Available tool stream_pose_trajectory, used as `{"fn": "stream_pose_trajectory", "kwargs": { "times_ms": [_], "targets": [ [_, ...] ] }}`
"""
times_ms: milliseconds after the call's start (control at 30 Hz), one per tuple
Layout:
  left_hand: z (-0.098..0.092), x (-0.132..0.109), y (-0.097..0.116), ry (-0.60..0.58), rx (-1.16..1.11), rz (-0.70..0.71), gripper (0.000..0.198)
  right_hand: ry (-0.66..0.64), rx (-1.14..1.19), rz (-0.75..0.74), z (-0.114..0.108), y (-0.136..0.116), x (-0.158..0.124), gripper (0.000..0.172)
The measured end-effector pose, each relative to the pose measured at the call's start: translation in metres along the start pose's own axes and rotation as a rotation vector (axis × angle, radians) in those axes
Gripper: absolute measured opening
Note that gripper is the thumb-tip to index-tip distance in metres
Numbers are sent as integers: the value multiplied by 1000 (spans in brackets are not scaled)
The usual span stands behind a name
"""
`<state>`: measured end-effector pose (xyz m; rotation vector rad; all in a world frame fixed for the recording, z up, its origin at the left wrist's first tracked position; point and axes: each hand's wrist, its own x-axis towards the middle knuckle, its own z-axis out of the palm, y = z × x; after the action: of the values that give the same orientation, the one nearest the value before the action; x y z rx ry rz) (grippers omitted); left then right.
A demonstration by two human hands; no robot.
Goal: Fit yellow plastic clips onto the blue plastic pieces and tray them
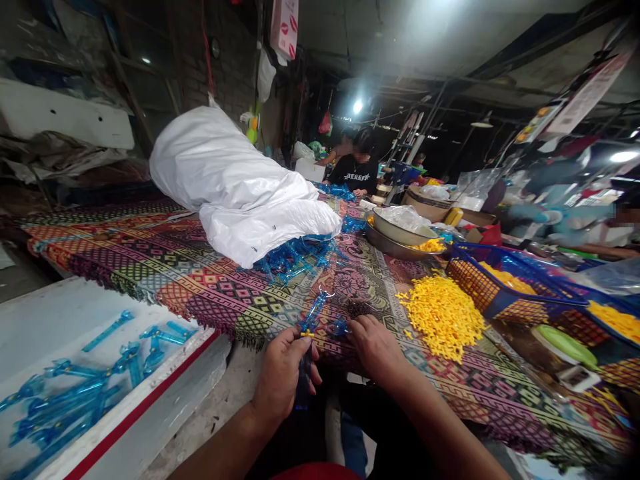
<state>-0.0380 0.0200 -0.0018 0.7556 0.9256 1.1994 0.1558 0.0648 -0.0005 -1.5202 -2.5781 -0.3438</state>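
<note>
Near the table edge, my left hand (284, 370) is closed around a see-through blue plastic piece (303, 383). A small yellow cross-shaped part (307, 334) sits at its top, by my thumb. To the right, my right hand (376, 347) rests on the cloth with its fingers curled together; what they hold, if anything, is hidden. Its fingertips are beside a small heap of tiny dark parts (361, 309) and a short blue plastic piece (341, 327). Just beyond my left hand lies another blue plastic piece (315, 308) with thin pale wire-like ends.
A patterned cloth (200, 273) covers the table. A white sack (240, 180) spills blue pieces (295, 259). Yellow parts (443, 317) are heaped at right, near blue baskets (515, 303) and metal bowls (400, 230). A white foam box (45, 313) holds blue pieces. A person (354, 172) sits opposite.
</note>
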Motion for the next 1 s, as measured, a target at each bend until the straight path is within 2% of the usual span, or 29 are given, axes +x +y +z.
{"fn": "stream_pose_trajectory", "kwargs": {
  "times_ms": [100,167,267,400,467,767,1000],
  "targets": [
    [-1,-2,2,-48,-58,-16,20,90,38,6,-1,2,-3,27],
    [0,-5,2,-85,-94,-45,21,173,187,28,-8,-2,-6,27],
    [3,-8,2,-123,-121,-65,27,258,672,166,-23,-15,-9,22],
    [9,-13,2,-152,-120,-28,35,113,1454,431,-37,-33,-12,24],
    [12,-15,3,-162,-112,-20,36,64,1706,490,-37,-39,-13,27],
    [18,-19,-2,-148,-104,24,38,25,2000,534,-35,-48,-18,27],
    [19,-21,-5,-135,-57,59,37,19,2068,534,-34,-49,-22,21]
  ]
}}
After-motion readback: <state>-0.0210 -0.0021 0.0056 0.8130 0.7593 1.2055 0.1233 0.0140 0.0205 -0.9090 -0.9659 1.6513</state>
